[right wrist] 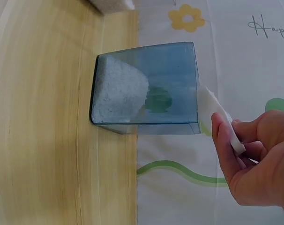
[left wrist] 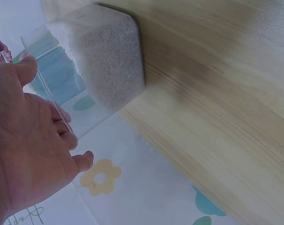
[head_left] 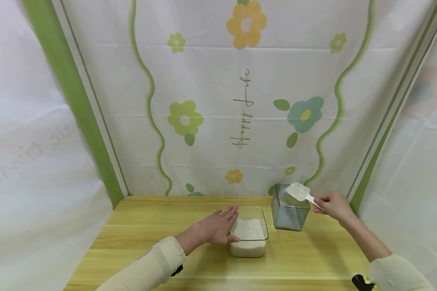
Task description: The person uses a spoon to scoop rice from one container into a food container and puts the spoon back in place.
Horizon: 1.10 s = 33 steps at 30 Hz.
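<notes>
A white scoop point(head_left: 298, 191) heaped with white powder is pinched by its handle in my right hand point(head_left: 333, 207). It is held at the rim of a tall bluish-grey see-through container point(head_left: 289, 216). In the right wrist view, a mound of powder point(right wrist: 118, 91) shows inside that container. My left hand point(head_left: 218, 226), fingers extended, touches the left rim of a clear container point(head_left: 248, 248). Off-white powder point(head_left: 248, 229) fills much of this one, seen through its wall in the left wrist view. Fingertips point(left wrist: 69, 140) lie along its rim there.
Both containers stand on a light wooden table point(head_left: 149, 230), the bluish-grey one farther back and to the right. A white curtain point(head_left: 211, 81) printed with flowers hangs directly behind the table's back edge, with further curtain panels at both sides.
</notes>
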Motion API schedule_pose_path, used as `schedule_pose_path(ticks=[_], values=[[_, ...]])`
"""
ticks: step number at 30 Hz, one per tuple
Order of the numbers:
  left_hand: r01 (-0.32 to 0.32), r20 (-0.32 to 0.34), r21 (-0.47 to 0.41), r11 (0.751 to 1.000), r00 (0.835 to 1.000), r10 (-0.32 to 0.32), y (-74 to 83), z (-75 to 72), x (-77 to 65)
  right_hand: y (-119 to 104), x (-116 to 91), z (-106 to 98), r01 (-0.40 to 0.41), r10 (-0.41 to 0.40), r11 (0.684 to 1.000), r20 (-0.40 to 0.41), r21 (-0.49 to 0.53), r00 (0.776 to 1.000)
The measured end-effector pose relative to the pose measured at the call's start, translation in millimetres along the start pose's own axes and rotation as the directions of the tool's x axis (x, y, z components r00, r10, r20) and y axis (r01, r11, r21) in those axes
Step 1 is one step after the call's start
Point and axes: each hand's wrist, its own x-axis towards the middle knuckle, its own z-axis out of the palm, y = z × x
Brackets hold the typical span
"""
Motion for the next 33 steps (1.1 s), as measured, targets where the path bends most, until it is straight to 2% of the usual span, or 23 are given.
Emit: schedule_pose_path(ticks=[7, 20, 27, 33], values=[[0.003, 0.007, -0.012, 1.0, 1.0, -0.003, -0.5, -0.6, -0.5, 1.2, 0.5, 1.8, 0.046, -0.055, 0.986, -0.051, -0.163, 0.997], [0.004, 0.009, -0.016, 1.0, 1.0, -0.004, 0.5, -1.4, -1.7, 0.4, 1.2, 4.2, 0.075, -0.111, 0.954, -0.107, -0.292, 0.988], [0.009, 0.013, -0.017, 1.0, 1.0, -0.009, 1.6, -3.7, -3.0, 1.9, 0.3, 9.1, 0.103, -0.169, 0.919, -0.144, -0.38, 0.975], [0.011, 0.01, -0.026, 1.0, 1.0, -0.011, 1.7, -2.9, -2.4, -1.8, -3.9, 14.4, 0.163, -0.279, 0.863, -0.182, -0.478, 0.943]])
